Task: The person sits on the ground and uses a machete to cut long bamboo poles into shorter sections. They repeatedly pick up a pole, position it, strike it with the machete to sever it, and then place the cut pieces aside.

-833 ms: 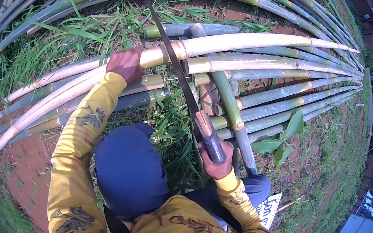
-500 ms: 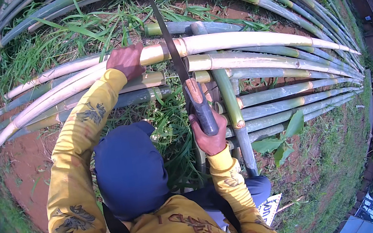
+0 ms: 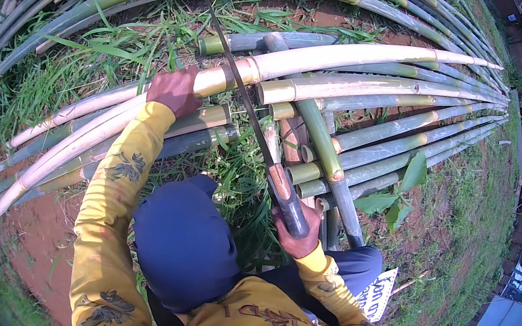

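The person's left hand [image 3: 174,93] is clasped over the pale bamboo pole [image 3: 333,59], left of the place where the saw [image 3: 252,111] crosses it. The right hand [image 3: 300,227], on the near side of the pale bamboo pole, is wrapped around the saw's dark handle [image 3: 293,215]. The blade lies across the pale bamboo pole just left of a joint ring, its tip reaching past the far side; how deep the teeth have gone, if at all, cannot be told from above.

Sawing crosswise appears to be the step in hand — judged from the blade's place and the bracing grip. The next move would seem to call for a straight stroke along the blade's length, with the left hand pressing firmly so the pale bamboo pole does not roll.

A green cross-pole [image 3: 318,135] passes beneath the pale bamboo pole and appears to lie over several greenish poles [image 3: 398,145] on its near side. Grass [image 3: 118,46] grows on its far side. No box or bucket shows — only hollow pole ends on the near side of the pale bamboo pole, and whether anything sits inside them cannot be seen.
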